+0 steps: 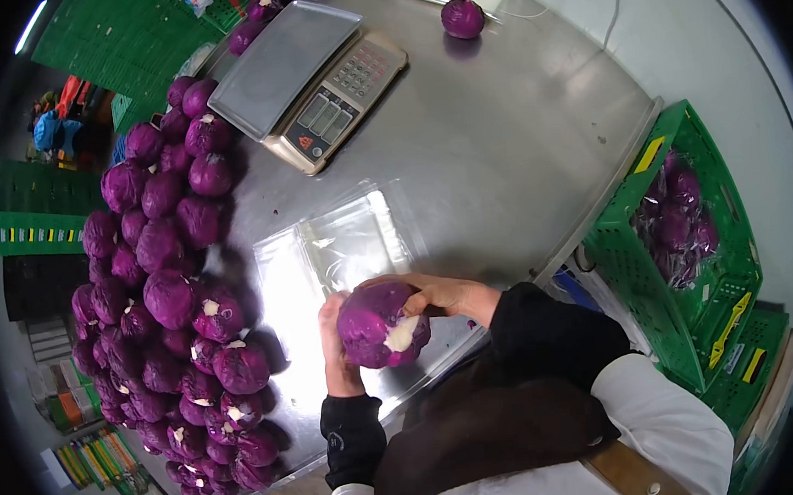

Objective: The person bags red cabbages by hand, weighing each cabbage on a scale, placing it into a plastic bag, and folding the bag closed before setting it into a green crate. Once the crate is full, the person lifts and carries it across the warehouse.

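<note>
A red cabbage [379,322] with its pale stem end facing me is held between both my hands above the near edge of a steel table [509,148]. My left hand [336,348] cups its left side. My right hand [446,292] grips its upper right side. Flat clear plastic bags [337,247] lie on the table just beyond the cabbage. A long pile of red cabbages [165,291] runs along the table's left side.
A digital scale [306,74] stands at the back of the table, with a single red cabbage [462,17] farther right. A green crate [691,254] holding bagged cabbages sits to the right of the table. Green crates are stacked at the far left.
</note>
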Demonstrator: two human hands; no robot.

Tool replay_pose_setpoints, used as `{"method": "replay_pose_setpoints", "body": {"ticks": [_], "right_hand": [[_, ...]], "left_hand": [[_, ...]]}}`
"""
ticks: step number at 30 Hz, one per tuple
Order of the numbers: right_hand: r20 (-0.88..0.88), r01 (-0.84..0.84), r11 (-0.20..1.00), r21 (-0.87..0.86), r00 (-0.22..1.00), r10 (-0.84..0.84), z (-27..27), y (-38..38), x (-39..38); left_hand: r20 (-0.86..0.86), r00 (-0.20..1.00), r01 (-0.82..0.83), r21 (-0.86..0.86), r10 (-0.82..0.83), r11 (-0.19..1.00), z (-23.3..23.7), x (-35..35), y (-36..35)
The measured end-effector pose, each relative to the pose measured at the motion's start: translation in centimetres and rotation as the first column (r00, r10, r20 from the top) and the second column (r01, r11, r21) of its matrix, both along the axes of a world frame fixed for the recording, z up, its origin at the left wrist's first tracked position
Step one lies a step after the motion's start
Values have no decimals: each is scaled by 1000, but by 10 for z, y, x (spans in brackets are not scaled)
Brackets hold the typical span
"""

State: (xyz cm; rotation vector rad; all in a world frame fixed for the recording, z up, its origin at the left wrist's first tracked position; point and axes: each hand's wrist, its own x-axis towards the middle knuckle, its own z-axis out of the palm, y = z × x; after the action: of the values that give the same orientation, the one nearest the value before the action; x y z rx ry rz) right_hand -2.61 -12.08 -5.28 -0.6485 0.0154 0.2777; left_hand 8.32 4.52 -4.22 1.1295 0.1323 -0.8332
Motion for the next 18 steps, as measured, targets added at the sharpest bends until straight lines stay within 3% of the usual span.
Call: {"method": "replay_pose_setpoints", "body": {"ticks": [1, 2, 4, 6, 7, 8, 10, 12, 13, 14, 15, 16, 18], "right_hand": [[3, 8, 1000, 1, 1000, -8, 0, -2, -4], [-109, 86, 995, 47, 991, -81, -1, -3, -11], [-239, 286, 958, 23, 932, -273, 14, -7, -19], [-270, 412, 875, -255, 838, -473, 26, -8, -24], [-233, 440, 765, -470, 773, -589, 39, -12, -27], [-215, 488, 688, -537, 709, -671, 44, -18, -29], [140, 511, 357, -782, 702, -698, 66, -41, -43], [425, 566, 1, -824, 619, -660, 100, -75, -48], [427, 563, -4, -826, 621, -657, 114, -85, -45], [554, 642, -91, -761, 571, -607, 126, -92, -38], [667, 713, -169, -681, 507, -546, 131, -94, -34], [665, 713, -167, -681, 508, -547, 130, -93, -31], [815, 736, -350, -579, 525, -244, 125, -91, -25]], "left_hand": [[53, 961, -277, 181, 272, 944, 12, -9, 3], [-4, 999, -51, -62, 50, 997, 2, 8, 32], [197, 980, -22, -26, 27, 999, 26, -9, 19], [617, 761, -10, 320, -200, 947, 69, -48, -19], [823, 509, 8, 286, -250, 958, 73, -59, -41], [806, 492, 98, 324, -329, 941, 87, -68, -60], [916, 316, 28, 251, -247, 968, 90, -70, -88], [562, 827, 7, -59, 27, 998, 87, -59, -104], [581, 801, -86, -123, 142, 989, 96, -57, -115], [509, 830, -111, -249, 228, 962, 102, -58, -117], [500, 829, -128, -268, 251, 955, 102, -63, -116], [491, 827, -145, -285, 274, 947, 101, -71, -112], [494, 833, -207, -139, 249, 968, 76, -91, -103]]}}
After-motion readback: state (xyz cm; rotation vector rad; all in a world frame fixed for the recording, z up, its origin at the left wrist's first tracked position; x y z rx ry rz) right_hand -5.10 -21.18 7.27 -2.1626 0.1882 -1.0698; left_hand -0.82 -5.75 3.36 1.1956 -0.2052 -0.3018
